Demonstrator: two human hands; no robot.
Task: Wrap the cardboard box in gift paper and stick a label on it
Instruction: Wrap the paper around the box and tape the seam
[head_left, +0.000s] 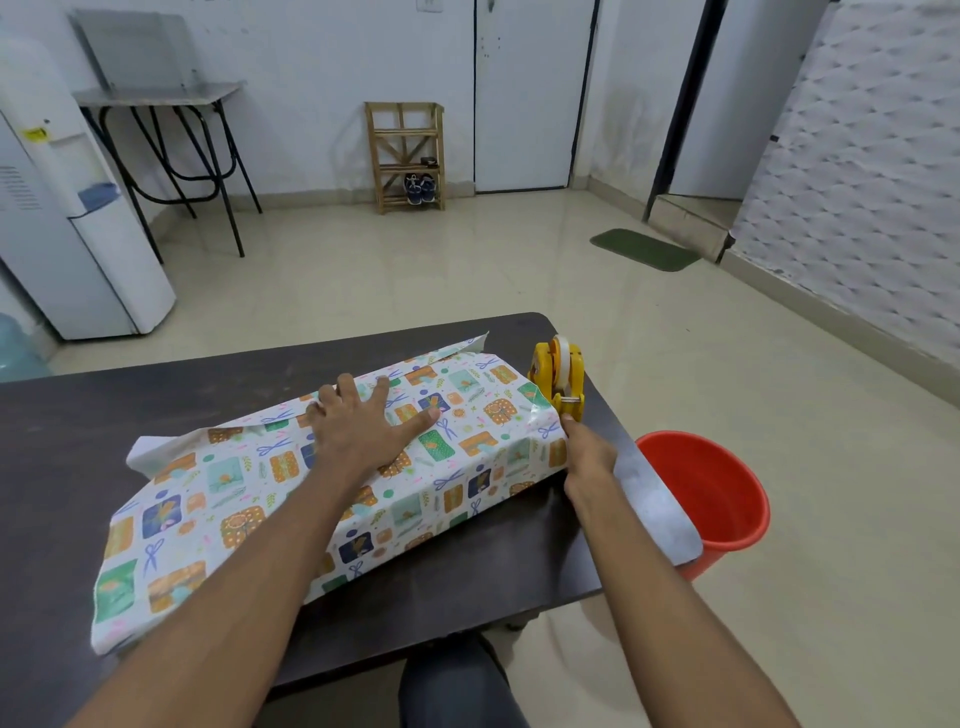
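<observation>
On the dark table (104, 415) lies the box (332, 483), covered in gift paper (171, 545) printed with scissors and presents, loose paper flaring at both ends. The left hand (363, 426) lies flat and open on top of the box, fingers spread, pressing the paper seam. The right hand (587, 457), at the box's right end, pinches the yellow tape dispenser (558, 376) at its lower tip. A red bucket (711, 488) stands on the floor beside the table's right edge.
</observation>
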